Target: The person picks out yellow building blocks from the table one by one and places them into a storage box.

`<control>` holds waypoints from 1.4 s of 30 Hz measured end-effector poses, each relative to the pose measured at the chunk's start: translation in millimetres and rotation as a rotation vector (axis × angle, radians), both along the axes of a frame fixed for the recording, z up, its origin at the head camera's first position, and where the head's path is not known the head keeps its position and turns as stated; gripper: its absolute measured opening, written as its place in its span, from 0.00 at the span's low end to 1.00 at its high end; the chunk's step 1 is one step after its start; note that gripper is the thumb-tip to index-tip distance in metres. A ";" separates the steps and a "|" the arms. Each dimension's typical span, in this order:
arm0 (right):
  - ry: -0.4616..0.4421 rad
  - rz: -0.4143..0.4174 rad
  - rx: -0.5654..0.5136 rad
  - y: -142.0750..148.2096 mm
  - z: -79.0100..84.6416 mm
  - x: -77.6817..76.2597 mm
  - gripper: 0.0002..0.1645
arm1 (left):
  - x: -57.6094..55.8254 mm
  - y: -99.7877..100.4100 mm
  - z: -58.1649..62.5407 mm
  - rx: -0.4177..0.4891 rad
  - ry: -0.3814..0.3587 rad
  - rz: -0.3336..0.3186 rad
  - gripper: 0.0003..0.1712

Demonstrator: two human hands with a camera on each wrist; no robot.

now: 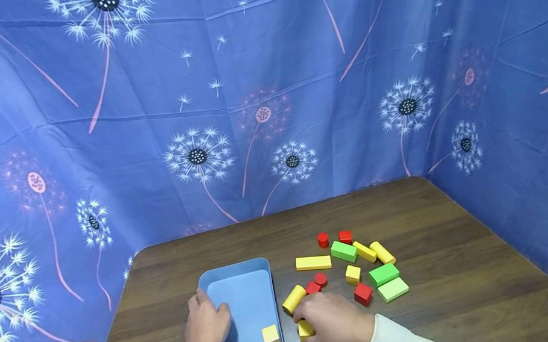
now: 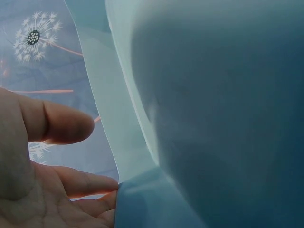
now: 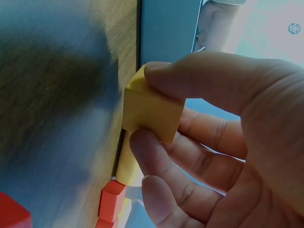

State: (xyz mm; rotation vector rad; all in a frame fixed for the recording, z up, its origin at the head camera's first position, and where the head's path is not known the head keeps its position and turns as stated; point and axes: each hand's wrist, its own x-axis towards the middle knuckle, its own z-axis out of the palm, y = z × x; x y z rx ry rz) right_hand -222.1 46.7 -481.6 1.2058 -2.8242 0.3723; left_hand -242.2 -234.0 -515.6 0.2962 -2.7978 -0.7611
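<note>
My right hand pinches a yellow cube between thumb and fingers, just outside the right wall of a blue tray. In the head view, part of this cube shows past the fingers. Inside the tray, near its right wall, lies another yellow cube. My left hand is at the tray's left rim; in the left wrist view its fingertips touch the edge while the thumb stands apart from it. A yellow cylinder lies just beyond the right hand, beside a red block.
Right of the tray, blocks are scattered on the brown wooden table: a long yellow bar, a red cube, a green block, a light green block and several others. A blue dandelion-print cloth hangs around the table.
</note>
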 end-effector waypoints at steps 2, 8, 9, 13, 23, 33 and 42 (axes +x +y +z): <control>-0.004 -0.005 0.000 -0.2 -0.1 0.0 0.16 | -0.1 -0.4 0.3 -0.003 -0.004 0.001 0.42; -0.018 -0.019 0.002 0.6 1.8 0.1 0.15 | -1.1 0.5 -0.6 -0.005 -0.008 0.001 0.43; -0.019 -0.019 0.001 0.8 2.3 0.3 0.15 | -0.8 0.6 -0.5 -0.005 -0.009 0.002 0.43; -0.020 -0.012 -0.011 1.4 3.5 0.7 0.14 | 1.7 0.7 0.6 -0.002 -0.016 0.006 0.44; -0.050 0.003 -0.017 -2.1 6.9 -4.1 0.16 | 3.0 0.2 0.6 -0.007 -0.006 0.009 0.44; -0.053 0.006 -0.037 -1.9 9.8 -6.0 0.17 | 0.6 -1.0 -0.3 -0.015 -0.009 0.014 0.44; 0.021 0.022 -0.073 -2.8 16.6 -7.4 0.19 | 0.2 -0.6 -0.9 -0.024 0.011 0.012 0.44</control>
